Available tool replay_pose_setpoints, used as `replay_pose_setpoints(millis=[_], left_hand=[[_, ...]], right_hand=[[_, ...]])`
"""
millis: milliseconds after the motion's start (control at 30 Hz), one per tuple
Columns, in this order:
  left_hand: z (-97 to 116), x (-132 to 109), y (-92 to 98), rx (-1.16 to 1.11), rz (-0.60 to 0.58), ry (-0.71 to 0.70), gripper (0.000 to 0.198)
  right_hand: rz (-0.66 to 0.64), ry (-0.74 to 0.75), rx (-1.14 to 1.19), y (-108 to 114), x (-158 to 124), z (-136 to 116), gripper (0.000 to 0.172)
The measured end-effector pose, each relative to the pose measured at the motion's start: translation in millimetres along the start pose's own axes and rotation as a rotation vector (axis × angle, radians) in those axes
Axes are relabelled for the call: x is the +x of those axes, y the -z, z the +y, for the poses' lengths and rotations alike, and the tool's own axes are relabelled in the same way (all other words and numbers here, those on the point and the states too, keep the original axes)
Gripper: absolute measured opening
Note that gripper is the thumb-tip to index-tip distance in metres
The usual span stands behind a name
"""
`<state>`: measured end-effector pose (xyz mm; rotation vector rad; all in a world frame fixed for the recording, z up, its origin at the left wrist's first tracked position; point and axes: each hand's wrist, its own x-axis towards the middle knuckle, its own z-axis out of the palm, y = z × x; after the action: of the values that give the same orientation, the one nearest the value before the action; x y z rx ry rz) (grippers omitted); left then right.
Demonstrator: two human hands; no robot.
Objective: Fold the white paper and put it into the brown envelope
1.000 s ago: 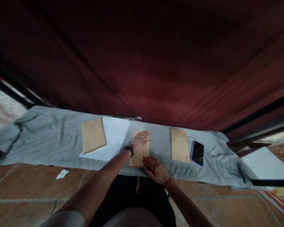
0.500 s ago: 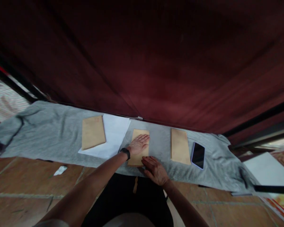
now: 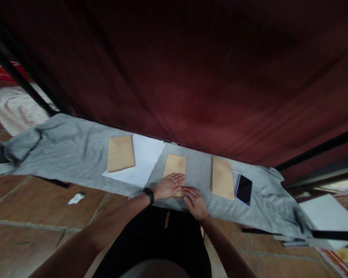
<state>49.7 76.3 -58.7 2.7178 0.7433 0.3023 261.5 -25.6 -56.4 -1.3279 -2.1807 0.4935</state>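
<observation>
A brown paper envelope (image 3: 174, 164) lies on the grey cloth in front of me, with faint red print near its top right. Flat across its lower half rests my left hand (image 3: 168, 185), fingers stretched out, a dark band at the wrist. My right hand (image 3: 195, 202) touches the envelope's lower right edge with its fingertips, fingers extended and holding nothing. The envelope's near end is partly hidden under both hands. To the left, more brown envelopes (image 3: 121, 153) lie on white paper sheets (image 3: 146, 158). On the right is another stack of brown envelopes (image 3: 222, 177).
The grey cloth (image 3: 78, 154) covers a long narrow surface. A phone (image 3: 244, 190) lies right of the right-hand stack. Behind rises a dark red fabric wall (image 3: 185, 85). A white scrap (image 3: 75, 199) is on the tiled floor; a white board (image 3: 330, 212) stands far right.
My left hand has slid down the envelope toward me, uncovering its upper half. My right hand stays by the lower right edge. The view has shifted slightly.
</observation>
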Motion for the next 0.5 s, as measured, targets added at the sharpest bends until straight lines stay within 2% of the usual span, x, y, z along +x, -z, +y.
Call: replay_pose_setpoints(millis=[200, 500], left_hand=[[22, -26, 8.7, -0.049, -0.043, -0.028, 0.049], [45, -61, 16.4, -0.123, 0.014, -0.063, 0.047]], right_hand=[[0.092, -0.069, 0.041, -3, 1, 1, 0.037], [0.059, -0.036, -0.050, -3, -2, 0, 0.035]])
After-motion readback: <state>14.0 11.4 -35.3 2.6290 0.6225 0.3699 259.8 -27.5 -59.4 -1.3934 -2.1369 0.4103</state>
